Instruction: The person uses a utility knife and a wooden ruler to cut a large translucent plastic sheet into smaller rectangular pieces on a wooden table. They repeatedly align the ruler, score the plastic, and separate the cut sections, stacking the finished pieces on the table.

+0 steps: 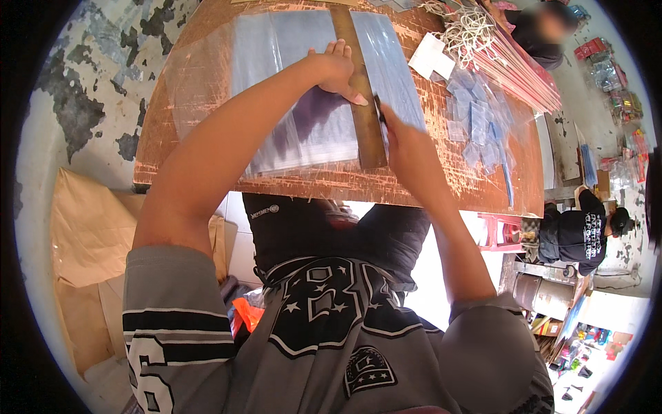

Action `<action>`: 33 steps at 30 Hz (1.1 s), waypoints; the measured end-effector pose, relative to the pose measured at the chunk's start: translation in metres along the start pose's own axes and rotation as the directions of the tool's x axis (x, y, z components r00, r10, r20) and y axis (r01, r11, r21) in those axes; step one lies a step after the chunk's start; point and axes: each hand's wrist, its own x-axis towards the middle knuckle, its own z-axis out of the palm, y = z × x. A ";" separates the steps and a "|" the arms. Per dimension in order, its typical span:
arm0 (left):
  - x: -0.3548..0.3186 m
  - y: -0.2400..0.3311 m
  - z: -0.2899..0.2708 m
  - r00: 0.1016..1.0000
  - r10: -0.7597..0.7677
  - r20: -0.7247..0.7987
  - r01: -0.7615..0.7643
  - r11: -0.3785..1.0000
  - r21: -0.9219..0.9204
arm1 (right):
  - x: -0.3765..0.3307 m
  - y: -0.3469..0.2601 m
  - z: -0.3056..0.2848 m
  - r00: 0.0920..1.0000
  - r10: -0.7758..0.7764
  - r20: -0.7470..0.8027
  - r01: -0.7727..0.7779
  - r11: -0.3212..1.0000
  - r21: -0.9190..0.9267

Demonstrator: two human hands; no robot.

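Observation:
A stack of clear, bluish plastic sheets (pixel 276 55) lies on the worn brown wooden table (pixel 441 183). Across it, running away from me, rests a long brown straightedge (pixel 372 148). My left hand (pixel 336 70) presses down on the straightedge with fingers stretched and thumb apart. Just to the right, my right hand (pixel 412 150) is closed around a slim dark cutter knife (pixel 380 110), held against the straightedge's right side. The knife's tip is too small and blurred to make out.
Small cut plastic pieces (pixel 479 121) lie scattered at the table's right. Behind them are white cords (pixel 472 31), a bundle of pinkish strips (pixel 520 72) and a white card (pixel 432 56). Brown paper (pixel 93 228) stands at lower left. Two other people are on the right, one farther off (pixel 583 228).

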 end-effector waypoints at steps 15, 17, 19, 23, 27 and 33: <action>0.002 -0.006 0.001 1.000 -0.007 0.000 0.007 0.997 -0.074 | -0.050 -0.011 -0.068 0.993 0.052 -0.105 -0.031 0.981 0.193; 0.003 -0.001 -0.001 1.000 -0.008 -0.008 0.007 0.997 -0.075 | -0.003 0.013 -0.052 0.976 -0.023 -0.215 0.059 0.984 0.165; 0.003 0.001 0.000 1.000 -0.009 -0.008 0.008 0.998 -0.069 | 0.054 0.032 -0.036 0.958 -0.100 -0.268 0.138 0.982 0.127; -0.001 0.001 0.000 1.000 -0.001 -0.012 -0.001 0.995 -0.097 | 0.179 0.056 -0.001 0.909 -0.216 -0.355 0.238 0.971 0.018; -0.004 -0.004 0.005 1.000 0.000 -0.029 -0.003 0.993 -0.117 | 0.268 0.056 0.022 0.877 -0.312 -0.365 0.312 0.948 -0.059; -0.004 -0.001 0.005 0.999 0.006 -0.033 -0.010 0.993 -0.118 | 0.302 0.041 0.026 0.980 -0.162 -0.116 0.149 0.982 -0.115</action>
